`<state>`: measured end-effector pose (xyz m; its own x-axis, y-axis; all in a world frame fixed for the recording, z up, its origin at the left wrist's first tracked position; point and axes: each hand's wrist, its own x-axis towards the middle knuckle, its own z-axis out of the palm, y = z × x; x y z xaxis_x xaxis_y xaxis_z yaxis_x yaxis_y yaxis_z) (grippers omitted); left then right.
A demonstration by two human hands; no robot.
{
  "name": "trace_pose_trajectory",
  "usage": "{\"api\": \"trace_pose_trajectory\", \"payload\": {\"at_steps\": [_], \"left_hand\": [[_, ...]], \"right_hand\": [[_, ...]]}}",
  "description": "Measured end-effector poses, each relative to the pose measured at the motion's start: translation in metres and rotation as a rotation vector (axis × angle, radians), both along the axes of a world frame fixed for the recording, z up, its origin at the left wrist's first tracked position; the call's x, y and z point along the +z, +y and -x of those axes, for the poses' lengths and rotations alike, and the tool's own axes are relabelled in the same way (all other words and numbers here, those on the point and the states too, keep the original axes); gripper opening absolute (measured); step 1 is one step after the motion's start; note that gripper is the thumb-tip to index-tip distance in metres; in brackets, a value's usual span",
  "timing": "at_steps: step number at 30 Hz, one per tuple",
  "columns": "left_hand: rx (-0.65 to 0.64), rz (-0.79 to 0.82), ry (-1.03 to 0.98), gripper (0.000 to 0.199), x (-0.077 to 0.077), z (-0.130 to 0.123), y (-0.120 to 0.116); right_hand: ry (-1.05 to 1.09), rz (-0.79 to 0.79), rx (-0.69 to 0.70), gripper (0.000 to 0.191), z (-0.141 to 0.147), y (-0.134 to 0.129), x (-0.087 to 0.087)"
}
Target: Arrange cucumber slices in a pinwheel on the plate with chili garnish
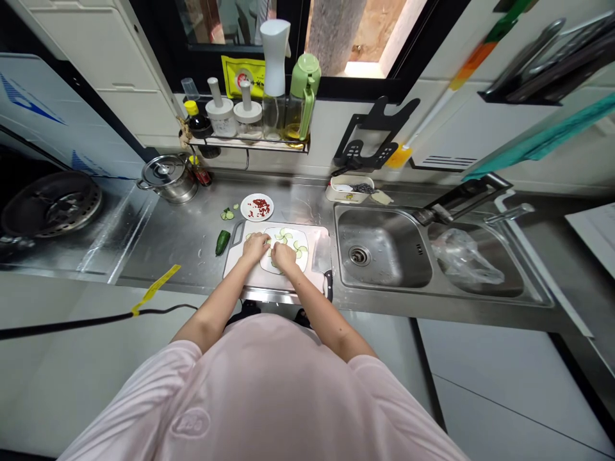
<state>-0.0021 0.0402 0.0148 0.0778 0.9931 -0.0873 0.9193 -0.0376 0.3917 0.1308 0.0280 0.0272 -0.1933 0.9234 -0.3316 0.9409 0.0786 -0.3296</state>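
Several cucumber slices (302, 248) lie beside the right hand (284, 256).

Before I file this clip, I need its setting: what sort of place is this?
Most likely a kitchen: a two-basin stainless steel sink is set into the metal counter, a cutting board lies beside it, and a lidded steel pot stands further left.

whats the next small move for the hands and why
I'd likely set one more among the cucumber slices on the white plate: curved groups lie toward its far and right sides, and the left hand and right hand are both at it.
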Motion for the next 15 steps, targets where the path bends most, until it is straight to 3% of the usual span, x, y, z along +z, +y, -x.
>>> {"api": "trace_pose_trajectory", "payload": {"at_steps": [3, 9, 15], "left_hand": [[0.067, -0.054, -0.084, 0.028, -0.003, 0.005, -0.003], [0.414, -0.131, -0.138, 0.034, -0.007, 0.027, -0.012], [0.509, -0.081, -0.11, 0.036, -0.006, 0.04, -0.015]], "right_hand": [[0.04, -0.025, -0.023, 0.027, -0.007, -0.003, 0.008], [0.213, -0.139, -0.149, 0.03, -0.042, -0.011, 0.026], [0.354, -0.21, -0.282, 0.03, -0.076, -0.022, 0.031]]}}
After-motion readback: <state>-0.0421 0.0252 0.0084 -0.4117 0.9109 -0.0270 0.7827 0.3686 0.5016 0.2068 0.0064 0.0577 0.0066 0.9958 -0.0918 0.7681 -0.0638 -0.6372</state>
